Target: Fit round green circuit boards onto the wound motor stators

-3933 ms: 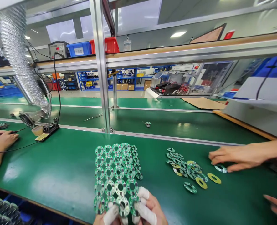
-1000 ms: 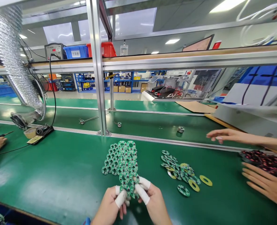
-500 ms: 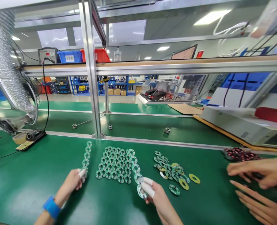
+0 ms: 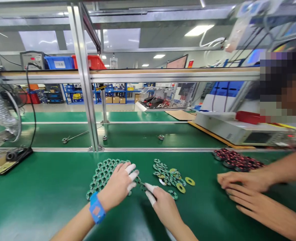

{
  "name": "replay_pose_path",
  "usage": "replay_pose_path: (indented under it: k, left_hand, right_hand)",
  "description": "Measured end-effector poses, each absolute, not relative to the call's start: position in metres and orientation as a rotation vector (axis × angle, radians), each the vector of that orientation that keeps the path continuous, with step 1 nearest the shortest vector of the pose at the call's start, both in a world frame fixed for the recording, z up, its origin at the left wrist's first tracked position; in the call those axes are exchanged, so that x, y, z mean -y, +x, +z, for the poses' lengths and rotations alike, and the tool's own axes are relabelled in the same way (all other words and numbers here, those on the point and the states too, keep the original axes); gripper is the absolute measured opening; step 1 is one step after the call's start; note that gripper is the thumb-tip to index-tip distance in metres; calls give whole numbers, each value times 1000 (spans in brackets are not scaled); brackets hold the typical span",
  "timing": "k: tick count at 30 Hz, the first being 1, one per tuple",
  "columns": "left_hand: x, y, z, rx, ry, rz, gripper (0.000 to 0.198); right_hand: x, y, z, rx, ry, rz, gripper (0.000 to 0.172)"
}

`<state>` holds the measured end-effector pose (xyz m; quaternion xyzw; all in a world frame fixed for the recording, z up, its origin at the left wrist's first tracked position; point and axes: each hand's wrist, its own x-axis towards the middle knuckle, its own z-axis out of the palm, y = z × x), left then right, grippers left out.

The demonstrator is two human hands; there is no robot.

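Observation:
My left hand (image 4: pixel 116 187), with white finger cots and a blue wristband (image 4: pixel 96 208), lies over the right edge of a green panel of ring-shaped circuit boards (image 4: pixel 100 175). Its thumb and fingertips pinch one end of a short strip of ring boards (image 4: pixel 141 185). My right hand (image 4: pixel 161 204), also in finger cots, pinches the strip's other end. The two hands almost touch. A loose pile of green and yellow ring boards (image 4: pixel 169 176) lies just right of them.
A co-worker's two hands (image 4: pixel 245 187) rest on the green bench at the right, near a heap of red-black coils (image 4: pixel 238 160). A metal post (image 4: pixel 86 90) stands behind the panel. A soldering stand (image 4: pixel 9 157) sits far left, and a grey machine (image 4: pixel 225 129) back right.
My left hand, which held a strip out to the left, has swung right onto the panel and met my right hand. The view has turned to the right.

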<state>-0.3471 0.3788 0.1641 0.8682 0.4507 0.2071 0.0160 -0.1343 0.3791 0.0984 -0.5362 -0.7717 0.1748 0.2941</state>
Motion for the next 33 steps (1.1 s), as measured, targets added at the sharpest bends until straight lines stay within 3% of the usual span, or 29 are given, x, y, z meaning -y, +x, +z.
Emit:
replay_pose_path:
  k: [4, 14, 18, 24, 33]
  left_hand:
    - [-399, -299, 158, -1331, 2826, 426, 20]
    - [-418, -275, 131, -1550, 2702, 317, 22]
    - [-416, -272, 131, -1635, 2630, 355, 20]
    - [-425, -266, 127, -1629, 2507, 466, 20]
    - [-443, -246, 118, -1458, 2154, 727, 23]
  right_hand:
    - [-382, -120, 105, 2125, -1485, 253, 34]
    - [-395, -108, 87, 1961, -1685, 239, 31]
    - [-405, -107, 92, 1921, -1707, 219, 32]
    - [-411, -114, 106, 1983, -1571, 259, 18]
    - [-412, -96, 99, 1716, -1547, 415, 28]
